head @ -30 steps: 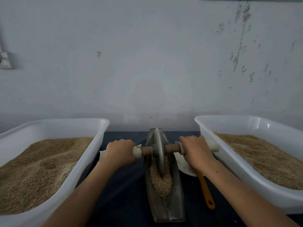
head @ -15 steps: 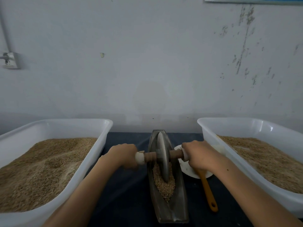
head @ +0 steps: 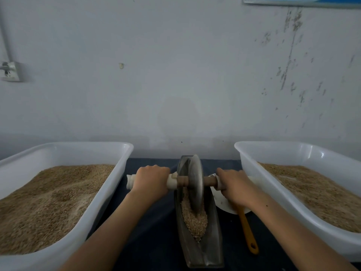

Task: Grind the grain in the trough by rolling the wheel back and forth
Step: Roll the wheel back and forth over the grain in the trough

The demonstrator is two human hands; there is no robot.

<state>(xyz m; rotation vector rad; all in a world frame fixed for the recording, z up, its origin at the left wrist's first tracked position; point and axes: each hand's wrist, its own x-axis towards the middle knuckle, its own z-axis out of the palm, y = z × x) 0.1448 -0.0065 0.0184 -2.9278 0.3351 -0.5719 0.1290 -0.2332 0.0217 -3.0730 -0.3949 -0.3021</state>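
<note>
Both hands are gripping the axle handles of the wheel, lower centre of frame: left hand wrapping the pale left grip, right hand wrapping the right one, knuckles up, fingers curling under. The wheel is standing on edge in the narrow metal trough, sitting toward its far end, near the wall. The grain is lying in the trough's middle and near part, looking mostly whole, so grinding is likely early or midway.

To roll well: keep both hands level so the disc is staying upright and not scraping the trough walls; press down evenly; run the full length through the heap, then back. Risk: tilting or overshooting could be pushing grain over the near lip onto the dark table.

Left tub and right tub are flanking the trough, both holding grain. A white dish and an orange-handled tool are lying just right of the trough.
</note>
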